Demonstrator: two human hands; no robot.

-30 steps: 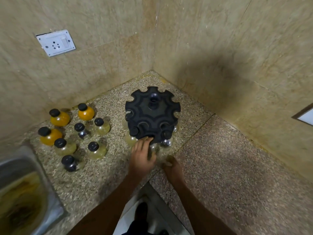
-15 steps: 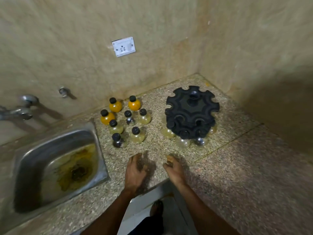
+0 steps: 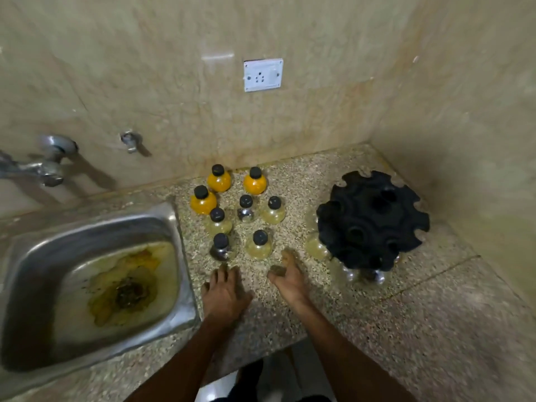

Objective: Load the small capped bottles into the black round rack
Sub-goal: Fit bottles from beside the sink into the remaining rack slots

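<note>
Head view: left hand [image 3: 224, 295] flat on the speckled counter [image 3: 377, 329], fingers spread, empty; right hand [image 3: 287, 278] just beside it at centre frame, loosely curled, nothing in it. Above them stand 8 loose capped bottles [image 3: 258, 245], all black caps: 3 w/ orange liquid at the back, 3 w/ pale yellow, 2 looking clear/silvery. Black round rack [image 3: 372, 220] sits centre-right, approx 4 bottles hanging in its near-edge slots, blurred so count uncertain; far slots bare. Steel sink [image 3: 171, 227] lower left holds yellowish residue round the drain. 1 wall socket [image 3: 263, 74] top centre.
</note>
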